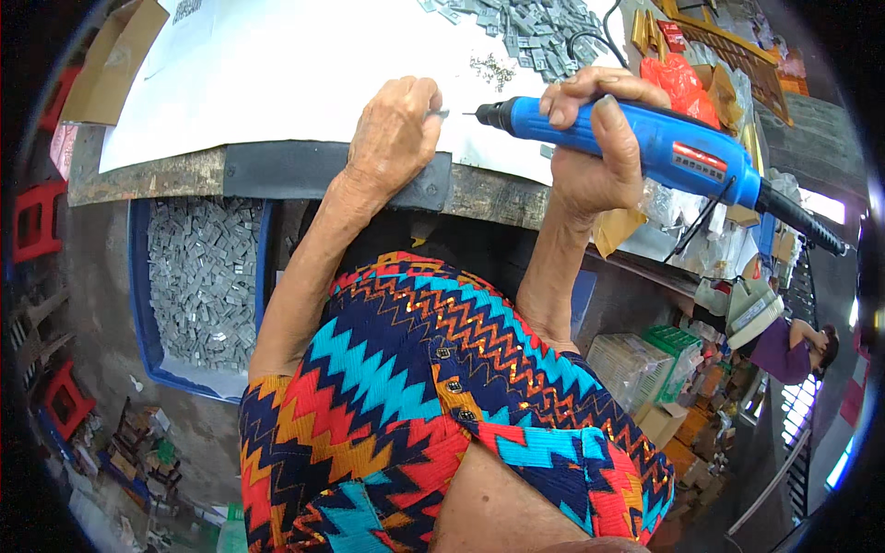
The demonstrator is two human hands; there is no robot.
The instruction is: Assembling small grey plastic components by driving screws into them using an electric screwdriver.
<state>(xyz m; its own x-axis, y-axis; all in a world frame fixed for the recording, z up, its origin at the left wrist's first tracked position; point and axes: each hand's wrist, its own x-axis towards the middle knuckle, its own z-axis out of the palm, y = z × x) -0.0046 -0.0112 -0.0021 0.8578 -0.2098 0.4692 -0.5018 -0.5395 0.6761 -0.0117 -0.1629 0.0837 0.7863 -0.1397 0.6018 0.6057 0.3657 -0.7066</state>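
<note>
My right hand (595, 152) is wrapped around a blue electric screwdriver (687, 157), which lies almost level with its thin bit pointing left. Facing that bit, my left hand (395, 134) pinches a small grey metal piece (442, 113); most of the piece is hidden by the fingers. A short gap separates the bit's tip from the piece. Both hands are over the white sheet (277, 74) on the workbench, the left wrist above a dark strip (304, 166) at its front edge. Beyond the screwdriver lies a scatter of tiny dark screws (491, 69).
Many grey metal pieces (544, 32) are heaped at the bench's far side. A blue tray (138, 286) full of similar pieces stands below on the left. A cardboard box (111, 60) sits at the left, a red plastic bag (680, 88) at the right. Another person (784, 350) is at far right.
</note>
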